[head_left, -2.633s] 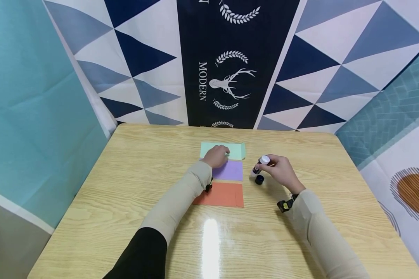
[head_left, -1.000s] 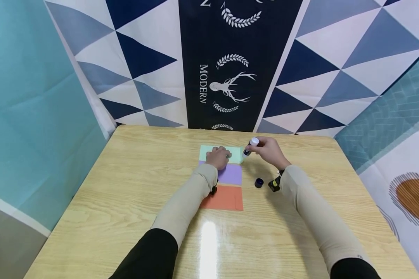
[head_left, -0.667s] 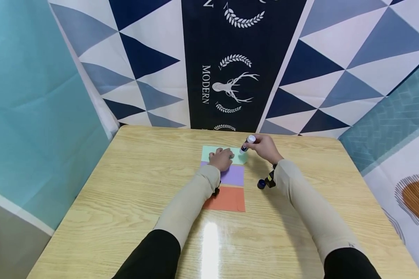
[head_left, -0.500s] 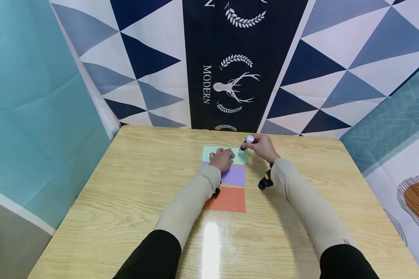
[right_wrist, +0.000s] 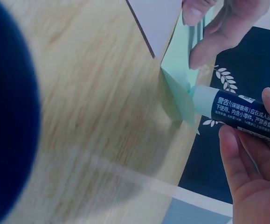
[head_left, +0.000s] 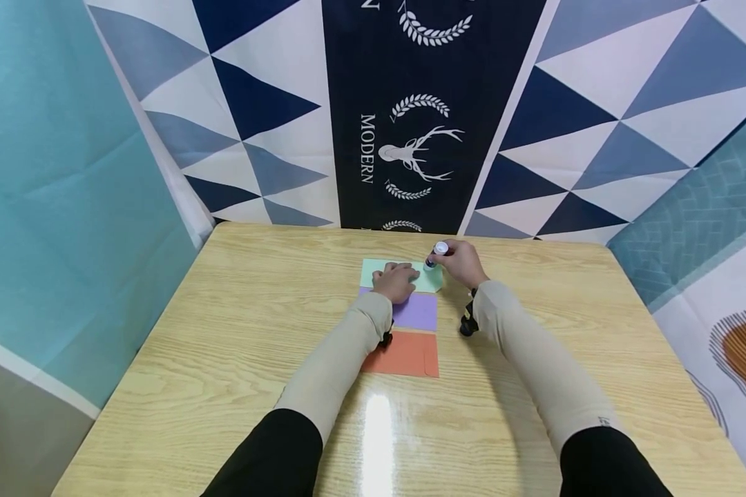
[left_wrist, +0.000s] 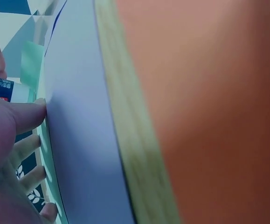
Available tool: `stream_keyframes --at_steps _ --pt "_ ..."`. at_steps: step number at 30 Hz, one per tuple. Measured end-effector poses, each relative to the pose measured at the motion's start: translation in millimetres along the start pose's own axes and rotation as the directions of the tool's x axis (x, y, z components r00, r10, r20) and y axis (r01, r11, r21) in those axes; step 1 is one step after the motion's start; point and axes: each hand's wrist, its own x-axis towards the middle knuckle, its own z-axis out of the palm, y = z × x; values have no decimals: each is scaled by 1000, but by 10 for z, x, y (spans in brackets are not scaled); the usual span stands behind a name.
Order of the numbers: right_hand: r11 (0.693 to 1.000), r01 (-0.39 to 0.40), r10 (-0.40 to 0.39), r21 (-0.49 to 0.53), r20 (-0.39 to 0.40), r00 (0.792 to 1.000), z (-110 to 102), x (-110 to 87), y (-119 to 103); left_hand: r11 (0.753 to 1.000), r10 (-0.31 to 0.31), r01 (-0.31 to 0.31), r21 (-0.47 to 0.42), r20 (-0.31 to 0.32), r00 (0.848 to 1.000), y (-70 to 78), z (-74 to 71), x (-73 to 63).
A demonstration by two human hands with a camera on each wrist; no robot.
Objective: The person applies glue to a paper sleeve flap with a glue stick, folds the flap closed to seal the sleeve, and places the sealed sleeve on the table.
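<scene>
My right hand (head_left: 463, 264) grips a dark-labelled glue stick (right_wrist: 244, 112) between thumb and fingers. Its pale tip meets the raised flap (right_wrist: 183, 102) of a mint-green envelope (head_left: 431, 279), at the envelope's right end. With fingers spread, my left hand (head_left: 395, 283) presses on the same envelope just left of the glue stick. Below it lies a purple envelope (head_left: 419, 312), partly covered by the left hand and wrist. An orange envelope (head_left: 404, 353) lies nearest me in this column, partly hidden by the left sleeve.
The glue stick's dark cap (head_left: 466, 328) stands on the wooden table (head_left: 255, 310) beneath my right wrist, partly overlapped by the wrist camera; it looms large and blurred in the right wrist view. A patterned cloth (head_left: 267, 110) hangs behind the table's far edge.
My right hand has brought the glue stick up and left from beside the cap to the green envelope's flap, then slightly further left. The left hand has settled with fingers spread on the envelope.
</scene>
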Motion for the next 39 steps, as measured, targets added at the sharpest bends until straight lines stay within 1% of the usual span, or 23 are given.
stream_keyframes --at_steps 5,10,13,16,20,22,27,29,33,35,37,39 --pt "1000 4 -5 -20 -16 1000 20 16 12 1000 7 -7 1 3 1000 8 -16 -14" --pt "999 7 -7 -35 -16 1000 19 11 2 1000 0 1 -21 18 1000 42 -44 -13" --pt "998 35 -35 -54 -11 999 22 -1 -10 1000 -2 3 -23 17 1000 56 -60 -14" --pt "992 86 -85 -91 5 996 27 -21 -24 1000 -4 4 -13 20 1000 55 -65 -23" --pt "983 133 -128 -125 47 991 36 -59 -48 1000 -4 5 -10 21 1000 46 -75 -45" --pt "980 144 -136 -135 66 989 35 -79 -61 1000 -5 5 -10 18 1000 41 -80 -51" --pt "979 163 -148 -122 124 981 7 -135 -87 1000 -6 6 -11 15 1000 25 -76 -48" --pt "976 183 -164 -117 155 974 -11 -157 -85 1000 -9 9 -8 13 1000 19 -69 -41" --pt "963 238 -206 -129 226 952 -57 -194 -93 1000 -13 13 -14 10 1000 12 -64 -31" --pt "959 249 -211 -134 245 946 -88 -210 -116 1000 -9 10 -23 12 1000 11 -66 -30" --pt "966 223 -190 -128 229 955 -120 -220 -149 999 -4 4 -33 18 1000 14 -69 -32" --pt "975 188 -164 -122 184 969 -141 -204 -170 999 -2 3 -34 25 1000 11 -68 -30"
